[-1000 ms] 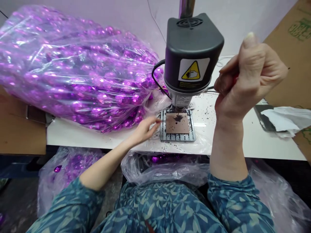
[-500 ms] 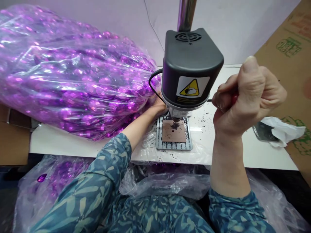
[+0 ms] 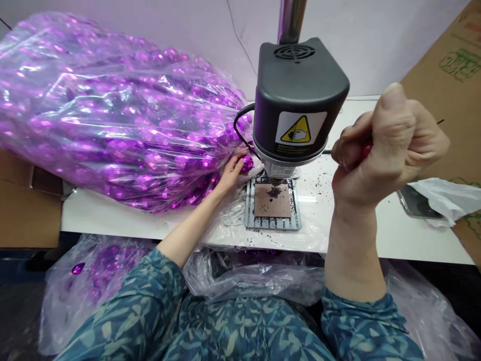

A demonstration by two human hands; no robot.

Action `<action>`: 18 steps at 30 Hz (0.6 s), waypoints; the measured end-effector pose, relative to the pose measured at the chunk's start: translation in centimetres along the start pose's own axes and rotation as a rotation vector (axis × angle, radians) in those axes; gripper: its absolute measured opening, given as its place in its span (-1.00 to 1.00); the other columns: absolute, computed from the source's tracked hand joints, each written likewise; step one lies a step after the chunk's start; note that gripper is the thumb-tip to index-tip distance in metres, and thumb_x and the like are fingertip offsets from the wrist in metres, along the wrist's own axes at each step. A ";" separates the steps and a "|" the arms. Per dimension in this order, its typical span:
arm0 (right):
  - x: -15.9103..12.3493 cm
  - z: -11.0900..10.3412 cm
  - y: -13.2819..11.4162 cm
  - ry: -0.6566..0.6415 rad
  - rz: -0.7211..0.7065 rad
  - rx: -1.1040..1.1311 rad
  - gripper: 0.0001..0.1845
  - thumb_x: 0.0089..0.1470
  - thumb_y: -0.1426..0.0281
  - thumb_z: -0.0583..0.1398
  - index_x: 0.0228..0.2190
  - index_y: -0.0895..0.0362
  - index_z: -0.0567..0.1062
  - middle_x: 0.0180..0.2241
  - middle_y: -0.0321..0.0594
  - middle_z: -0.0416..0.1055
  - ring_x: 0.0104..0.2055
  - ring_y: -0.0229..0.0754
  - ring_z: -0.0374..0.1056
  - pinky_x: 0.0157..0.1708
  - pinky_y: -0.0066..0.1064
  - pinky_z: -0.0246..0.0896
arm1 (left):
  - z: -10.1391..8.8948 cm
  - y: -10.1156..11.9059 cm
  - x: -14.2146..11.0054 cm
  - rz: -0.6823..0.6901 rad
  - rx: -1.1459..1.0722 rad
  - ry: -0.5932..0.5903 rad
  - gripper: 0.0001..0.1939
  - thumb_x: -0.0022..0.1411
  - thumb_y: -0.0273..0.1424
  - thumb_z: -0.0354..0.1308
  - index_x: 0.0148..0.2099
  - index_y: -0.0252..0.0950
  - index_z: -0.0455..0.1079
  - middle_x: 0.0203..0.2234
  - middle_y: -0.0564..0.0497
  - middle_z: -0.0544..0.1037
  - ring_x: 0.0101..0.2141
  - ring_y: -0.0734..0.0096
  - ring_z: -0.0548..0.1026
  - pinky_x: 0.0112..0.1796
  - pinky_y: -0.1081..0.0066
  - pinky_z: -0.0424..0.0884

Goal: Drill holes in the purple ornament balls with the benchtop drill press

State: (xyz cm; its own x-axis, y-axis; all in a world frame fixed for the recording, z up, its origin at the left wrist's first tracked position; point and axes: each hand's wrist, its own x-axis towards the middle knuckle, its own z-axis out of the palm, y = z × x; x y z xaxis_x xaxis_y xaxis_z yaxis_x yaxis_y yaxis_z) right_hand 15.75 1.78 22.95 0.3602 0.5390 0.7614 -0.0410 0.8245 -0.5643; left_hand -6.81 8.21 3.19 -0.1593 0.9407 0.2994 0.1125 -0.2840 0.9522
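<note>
At the mouth of the big clear bag (image 3: 124, 125) of shiny purple faceted balls, my left hand (image 3: 230, 174) has its fingers around one purple ball (image 3: 247, 163). My right hand (image 3: 391, 145) is raised beside the drill press (image 3: 300, 85) and closed in a fist on its lever handle; a bit of red shows between the fingers. Below the drill head, a brown square board (image 3: 272, 208) with a small hole lies on the slotted metal base (image 3: 296, 223). Dark shavings are scattered over the board and base.
A phone (image 3: 417, 203) partly under white tissue (image 3: 447, 195) lies at the right, before a cardboard box (image 3: 443, 95). Another clear bag (image 3: 90, 281) with purple pieces hangs below the table edge at left. Plastic film covers my lap.
My left hand has come out from behind the drill head, leftward and toward me, and a purple ball now shows at its fingers. My right hand keeps its grip. The view has shifted slightly.
</note>
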 end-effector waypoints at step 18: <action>-0.2 -0.2 0.5 -0.036 -0.021 -0.053 -0.43 0.24 0.03 0.19 -0.65 0.14 0.31 -0.75 -0.45 0.06 -0.72 -0.51 -0.01 -0.63 -0.46 -0.12 | 2.4 0.4 -8.3 -0.168 -0.161 -0.222 -0.29 0.08 -0.08 0.55 0.17 -0.28 0.43 0.09 -0.24 0.63 0.11 0.07 0.62 0.20 0.01 0.52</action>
State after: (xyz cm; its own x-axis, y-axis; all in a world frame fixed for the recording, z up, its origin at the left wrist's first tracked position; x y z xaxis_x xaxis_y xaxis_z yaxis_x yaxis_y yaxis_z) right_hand 15.80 2.09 22.44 0.3263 0.5281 0.7839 0.0158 0.8262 -0.5632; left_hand -3.12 0.75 0.90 0.0578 0.9893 0.1340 -0.0567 -0.1307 0.9898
